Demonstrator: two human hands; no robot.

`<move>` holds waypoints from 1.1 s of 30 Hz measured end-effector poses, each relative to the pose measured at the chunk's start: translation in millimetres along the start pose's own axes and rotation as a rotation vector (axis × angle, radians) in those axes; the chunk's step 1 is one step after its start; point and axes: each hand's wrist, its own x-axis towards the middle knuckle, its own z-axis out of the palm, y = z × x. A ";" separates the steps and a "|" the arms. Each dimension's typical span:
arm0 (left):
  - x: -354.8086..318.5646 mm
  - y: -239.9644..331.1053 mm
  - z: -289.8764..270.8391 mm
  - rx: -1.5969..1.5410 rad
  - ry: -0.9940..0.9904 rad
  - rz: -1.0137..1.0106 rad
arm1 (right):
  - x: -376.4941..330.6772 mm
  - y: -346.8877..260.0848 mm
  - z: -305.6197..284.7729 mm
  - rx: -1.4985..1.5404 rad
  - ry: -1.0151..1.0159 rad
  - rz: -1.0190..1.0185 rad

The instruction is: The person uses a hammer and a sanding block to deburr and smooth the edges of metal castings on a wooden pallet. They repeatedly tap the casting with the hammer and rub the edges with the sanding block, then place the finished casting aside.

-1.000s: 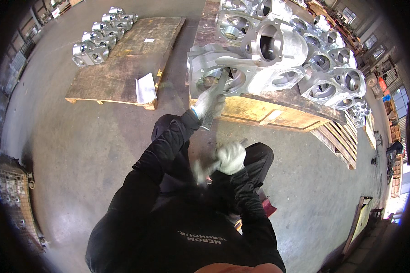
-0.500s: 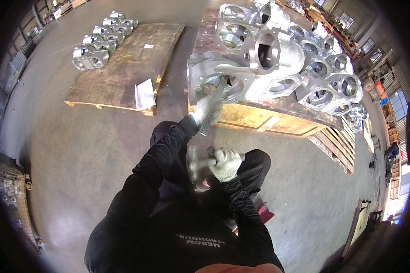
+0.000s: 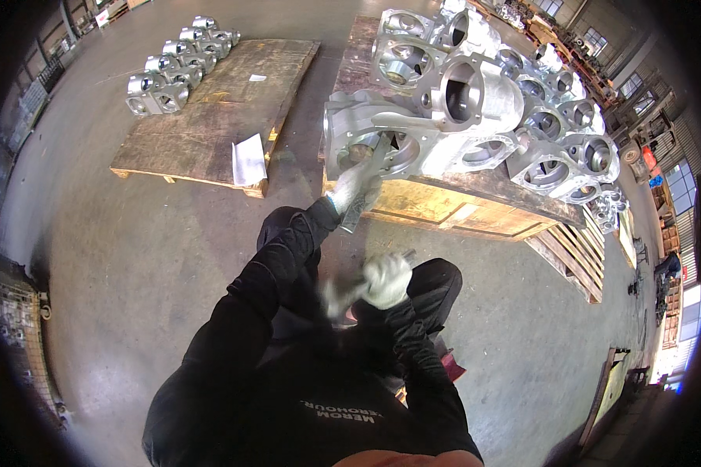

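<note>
My left hand (image 3: 354,187), in a whitish glove, is closed round a flat metal bar (image 3: 351,219). The bar's upper end reaches into the round opening of a silvery metal casting (image 3: 346,124) at the near left corner of the right-hand stack. Lower down, in front of my knees, my right hand (image 3: 387,280) wears a similar glove and grips a hammer (image 3: 336,296) by its handle. The hammer head is smeared by motion, left of the hand and apart from the bar. Another casting (image 3: 475,93) with a large round bore rests above the near one.
Several more castings (image 3: 557,121) crowd the wooden platform (image 3: 459,206) ahead. To the left, a low wooden pallet (image 3: 202,144) bears a row of smaller castings (image 3: 181,64) and a white paper sheet (image 3: 249,160). A slatted pallet (image 3: 572,261) lies at right on the concrete floor.
The hammer in my right hand has swung slightly lower and to the left. My left hand and the bar stay in place at the casting; the view has shifted slightly.
</note>
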 end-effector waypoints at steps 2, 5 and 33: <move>5.4 -1.3 -2.5 0.011 -0.014 0.007 | 1.8 0.2 -0.7 -0.094 -0.189 0.408; 11.6 -2.2 -5.8 0.279 0.024 0.138 | 3.5 1.7 -0.3 -0.053 -0.124 0.270; 5.5 -7.3 3.2 0.231 0.099 0.041 | 2.4 -24.1 -17.0 0.586 -0.004 0.943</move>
